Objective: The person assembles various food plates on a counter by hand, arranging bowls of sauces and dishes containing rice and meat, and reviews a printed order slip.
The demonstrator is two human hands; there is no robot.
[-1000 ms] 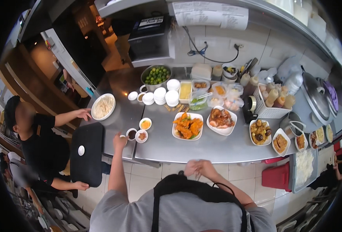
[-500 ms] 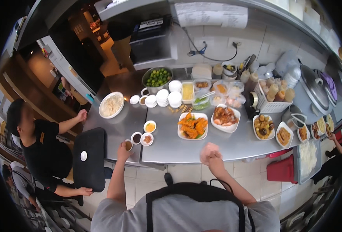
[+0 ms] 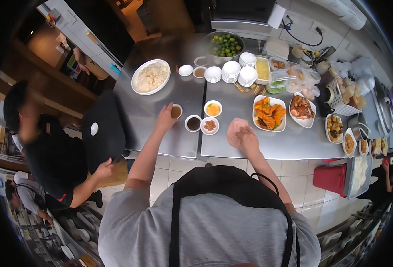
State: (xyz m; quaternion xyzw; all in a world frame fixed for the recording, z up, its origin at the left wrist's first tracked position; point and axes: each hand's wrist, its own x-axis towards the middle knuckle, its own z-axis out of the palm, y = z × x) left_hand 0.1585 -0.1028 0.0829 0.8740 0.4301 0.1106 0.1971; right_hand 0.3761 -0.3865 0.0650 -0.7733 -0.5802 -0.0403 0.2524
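Note:
My left hand (image 3: 164,119) grips the side of a small white bowl of brown sauce (image 3: 177,111) at the steel counter. Just right of it sit a bowl of dark sauce (image 3: 193,123), a bowl of peanut-like brown bits (image 3: 209,126) and a bowl with a yellow-orange filling (image 3: 213,108). Closed around a pink cloth (image 3: 234,131), my right hand (image 3: 249,140) is at the counter's near edge. Beyond it are a square dish of orange fried pieces (image 3: 269,115) and a dish of browned meat (image 3: 302,110).
A co-worker (image 3: 49,151) on the left holds a black tray (image 3: 103,133) bearing a small white dish (image 3: 94,129). An oval plate of rice (image 3: 151,77), stacked white dishes (image 3: 231,71) and a pot of green limes (image 3: 225,46) stand farther back. More food dishes (image 3: 334,128) line the right.
The view has shifted. My left hand has moved the brown sauce bowl farther from the counter's near edge, away from the dark sauce. My right hand still holds the cloth.

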